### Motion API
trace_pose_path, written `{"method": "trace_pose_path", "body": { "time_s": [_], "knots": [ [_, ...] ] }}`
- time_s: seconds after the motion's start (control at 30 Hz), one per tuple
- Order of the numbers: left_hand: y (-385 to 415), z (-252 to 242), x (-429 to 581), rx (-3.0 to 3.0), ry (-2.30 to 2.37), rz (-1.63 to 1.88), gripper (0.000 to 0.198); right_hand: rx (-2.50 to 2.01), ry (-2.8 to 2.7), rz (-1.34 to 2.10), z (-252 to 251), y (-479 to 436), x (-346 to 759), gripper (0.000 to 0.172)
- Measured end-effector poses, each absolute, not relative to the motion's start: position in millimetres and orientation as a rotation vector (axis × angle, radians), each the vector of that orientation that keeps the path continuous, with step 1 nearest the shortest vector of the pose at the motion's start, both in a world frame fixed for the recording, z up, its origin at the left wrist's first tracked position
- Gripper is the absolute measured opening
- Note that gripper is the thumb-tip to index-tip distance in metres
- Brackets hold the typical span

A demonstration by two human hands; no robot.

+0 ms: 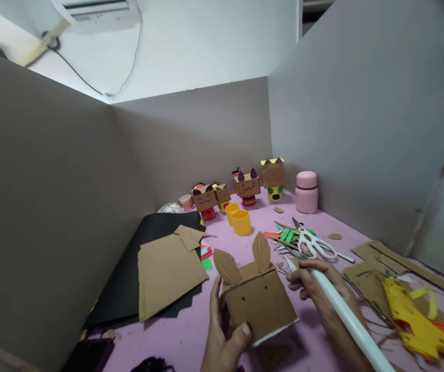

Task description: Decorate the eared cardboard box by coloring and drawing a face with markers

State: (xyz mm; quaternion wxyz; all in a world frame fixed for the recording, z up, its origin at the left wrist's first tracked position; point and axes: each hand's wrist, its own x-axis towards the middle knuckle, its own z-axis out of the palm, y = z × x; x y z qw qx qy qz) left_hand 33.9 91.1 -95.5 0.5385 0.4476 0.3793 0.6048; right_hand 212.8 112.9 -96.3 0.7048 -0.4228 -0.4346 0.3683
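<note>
My left hand is closed around the side of a small cardboard box, thumb on its front face. Two leaf-shaped cardboard ears stand up from the box's top edge. A pair of dark dots marks its front. Just right of the box, my right hand is closed on a long white pen-like tool, whose thick shaft runs toward the lower right. Its exact kind does not show clearly. White-handled scissors lie beyond my right fingers, among coloured scraps.
Several box-headed figures stand at the back, behind yellow cups. A pink flask is at right. Cardboard sheets lie on black sheets at left. A yellow glue gun lies right; grey partitions enclose the table.
</note>
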Motion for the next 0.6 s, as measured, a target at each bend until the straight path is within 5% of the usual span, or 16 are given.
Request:
{"method": "trace_pose_path", "body": {
  "time_s": [0.3, 0.6],
  "knots": [
    [101, -109, 18, 1.132, 0.784, 1.428, 0.094, -0.814, -1.341, 1.093, -113, 115, 199, 0.053],
    [99, -108, 16, 1.249, 0.822, 1.398, 0.092, -0.767, -1.346, 1.168, -101, 107, 200, 0.044]
  ]
}}
